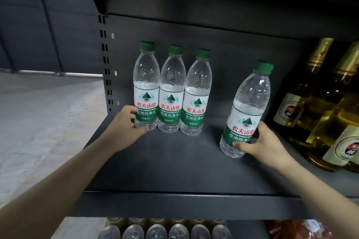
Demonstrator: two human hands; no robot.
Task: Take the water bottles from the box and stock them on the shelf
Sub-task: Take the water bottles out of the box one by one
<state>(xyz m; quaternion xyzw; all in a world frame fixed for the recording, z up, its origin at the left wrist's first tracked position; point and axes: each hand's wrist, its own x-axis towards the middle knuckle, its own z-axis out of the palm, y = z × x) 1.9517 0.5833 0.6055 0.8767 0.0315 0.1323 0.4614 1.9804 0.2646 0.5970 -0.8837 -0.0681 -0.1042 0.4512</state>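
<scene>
The dark grey metal shelf point(174, 170) carried three water bottles point(169, 91) with green caps. They stood upright in a row near the back panel, on the left side, and they touched each other. A fourth water bottle point(246, 110) was well apart from them to the right; it was tilted, and whether its base touched the shelf could not be told. At the right end of the shelf stood amber glass bottles point(318, 106) with gold foil necks.
</scene>
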